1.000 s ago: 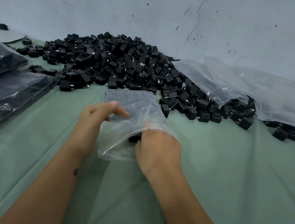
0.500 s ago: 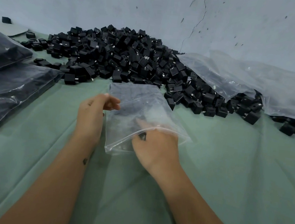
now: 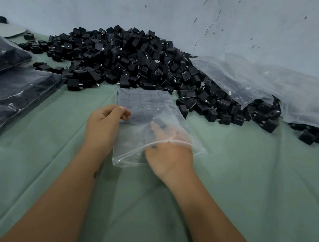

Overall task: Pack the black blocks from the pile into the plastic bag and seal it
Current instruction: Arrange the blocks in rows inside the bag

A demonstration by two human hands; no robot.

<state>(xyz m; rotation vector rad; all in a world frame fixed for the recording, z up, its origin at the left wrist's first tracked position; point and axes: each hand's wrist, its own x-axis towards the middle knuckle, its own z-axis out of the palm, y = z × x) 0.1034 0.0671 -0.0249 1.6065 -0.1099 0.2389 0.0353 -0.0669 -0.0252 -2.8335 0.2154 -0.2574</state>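
Note:
A big pile of black blocks [image 3: 133, 64] lies on the green cloth against the wall. In front of it lies a small clear plastic bag [image 3: 146, 103], its mouth open toward me. My left hand [image 3: 102, 126] pinches the bag's left edge between thumb and fingers. My right hand [image 3: 170, 158] is pushed in through the mouth, with its fingers stretched out inside the plastic. A dark blurred shape, probably a block, shows through the bag at the fingertips.
Two filled dark bags [image 3: 12, 94] lie stacked at the left. Large clear plastic bags [image 3: 277, 88] drape over the pile's right side, with loose blocks spilling out below them. The green cloth [image 3: 247, 180] spreads wide on the near right.
My right hand has slid deeper into the bag, its fingers stretching out from a curled grip. The left hand keeps its pinch on the bag's edge. The view has tilted up slightly.

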